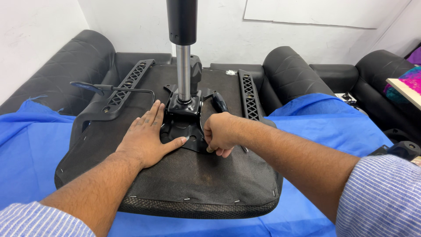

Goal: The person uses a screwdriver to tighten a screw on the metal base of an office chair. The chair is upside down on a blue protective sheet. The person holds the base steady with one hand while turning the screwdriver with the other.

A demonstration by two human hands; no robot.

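Two bare forearms in view, each ending in an uncovered hand: left hand (147, 139), right hand (220, 134). Both sleeves are light blue cotton with fine white horizontal stripes, pushed up near the elbows. No rings, watch or gloves visible on either hand.

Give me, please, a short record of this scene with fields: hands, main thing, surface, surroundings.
left hand: left hand lies flat, open, on the seat underside, thumb at the plate
right hand: right hand curled at the plate's edge; what it pinches cannot be seen
main thing: upturned chair seat with black metal plate, gas cylinder upright, lever
surface: blue cloth
surroundings: black sofa, white wall
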